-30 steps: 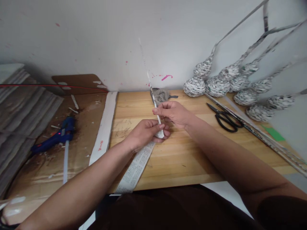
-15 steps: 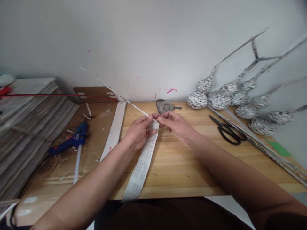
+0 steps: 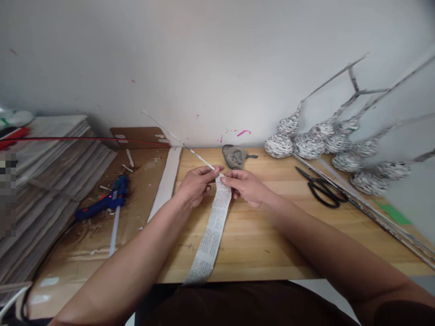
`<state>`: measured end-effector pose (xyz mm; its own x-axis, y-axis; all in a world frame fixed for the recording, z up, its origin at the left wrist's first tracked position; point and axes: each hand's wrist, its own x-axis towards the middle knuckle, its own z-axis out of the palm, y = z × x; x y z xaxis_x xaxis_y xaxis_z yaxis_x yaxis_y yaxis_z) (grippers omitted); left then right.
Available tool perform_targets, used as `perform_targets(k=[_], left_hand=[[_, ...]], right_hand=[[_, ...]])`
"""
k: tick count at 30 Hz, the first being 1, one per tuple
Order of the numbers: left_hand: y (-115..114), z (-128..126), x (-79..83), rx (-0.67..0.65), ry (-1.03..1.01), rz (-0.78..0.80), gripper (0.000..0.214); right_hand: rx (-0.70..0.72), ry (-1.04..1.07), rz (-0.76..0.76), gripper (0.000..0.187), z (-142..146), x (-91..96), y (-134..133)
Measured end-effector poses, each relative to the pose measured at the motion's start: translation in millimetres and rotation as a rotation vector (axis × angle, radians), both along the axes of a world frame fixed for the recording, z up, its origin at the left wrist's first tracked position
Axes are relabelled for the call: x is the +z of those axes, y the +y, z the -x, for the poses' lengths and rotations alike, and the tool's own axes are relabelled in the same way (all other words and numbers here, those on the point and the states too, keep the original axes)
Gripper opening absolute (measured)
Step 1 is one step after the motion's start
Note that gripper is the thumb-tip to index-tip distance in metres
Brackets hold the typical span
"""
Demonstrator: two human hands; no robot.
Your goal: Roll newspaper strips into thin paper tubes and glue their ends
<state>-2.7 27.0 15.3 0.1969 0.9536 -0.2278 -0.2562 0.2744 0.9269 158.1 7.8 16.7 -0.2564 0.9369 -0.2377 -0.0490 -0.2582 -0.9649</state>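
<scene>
A long strip of printed newspaper point(image 3: 213, 226) hangs from my hands down over the front of the wooden table point(image 3: 272, 231). Its upper end narrows into a thin rolled paper tube point(image 3: 197, 155) that slants up and to the left toward the wall. My left hand point(image 3: 199, 184) is closed, thumb and fingers pinching the tube where it meets the strip. Right beside it, my right hand point(image 3: 243, 184) pinches the top of the strip, thumb on the printed face. Some fingers of both hands are hidden behind the paper.
Woven paper gourds point(image 3: 309, 146) stand at the back right. Black scissors point(image 3: 324, 190) lie before them, beside long paper rods point(image 3: 367, 210). A grey cloth point(image 3: 235, 156) rests near the wall. Leftward are a blue glue gun point(image 3: 105, 199) on cardboard, a newspaper stack point(image 3: 50, 181) and a white strip point(image 3: 166, 181).
The rolled tube's far tip has shifted right and down in view. My right thumb now lies over the strip, whose upper part has swung slightly right. Both hands keep their pinch.
</scene>
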Motion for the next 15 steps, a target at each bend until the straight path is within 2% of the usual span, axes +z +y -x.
perform_targets(k=[8, 11, 15], left_hand=[[1, 0, -2.9, 0.037, -0.023, -0.023, 0.039], [0, -2, -1.0, 0.042, -0.023, -0.014, 0.040], [-1, -4, 0.2, 0.051, -0.028, -0.019, 0.037]], right_hand=[[-0.103, 0.008, 0.015, 0.019, 5, 0.9, -2], [-0.167, 0.061, -0.071, 0.023, 6, -1.1, -1], [-0.200, 0.001, -0.203, 0.026, 4, -11.2, 3]])
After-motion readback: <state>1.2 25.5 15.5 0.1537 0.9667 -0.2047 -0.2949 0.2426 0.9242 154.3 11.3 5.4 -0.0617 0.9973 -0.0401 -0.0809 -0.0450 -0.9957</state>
